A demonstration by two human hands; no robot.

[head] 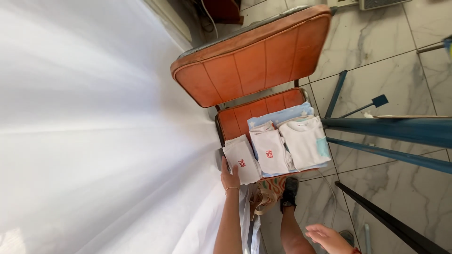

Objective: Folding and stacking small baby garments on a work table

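Folded white garment (242, 162) with a small red print lies at the near corner of an orange padded chair seat (234, 121), directly under the fingertips of the left hand (230, 177), which rests flat on its near edge with fingers extended, touching the cloth but not closed around it. It looks light, soft and limp, likely to sag or unfold if lifted by one corner, so the safer hold appears to be along the folded near edge with the palm beneath. Just beyond that hand, two more folded white pieces (287, 146) sit side by side on a pale blue cloth (282, 115) spread over the seat, and the orange chair back (256, 59) rises farther off. The right hand (327, 236) hangs low and well apart from the pile, open with fingers loosely spread and holding nothing. Between the hands a dark shoe (289, 192) stands on the marble-tiled floor (376, 42) beside a tan bag (263, 197). A wide white sheet (94, 131) fills the space outside the left hand, and blue metal bars (395, 129) cross beyond the right.
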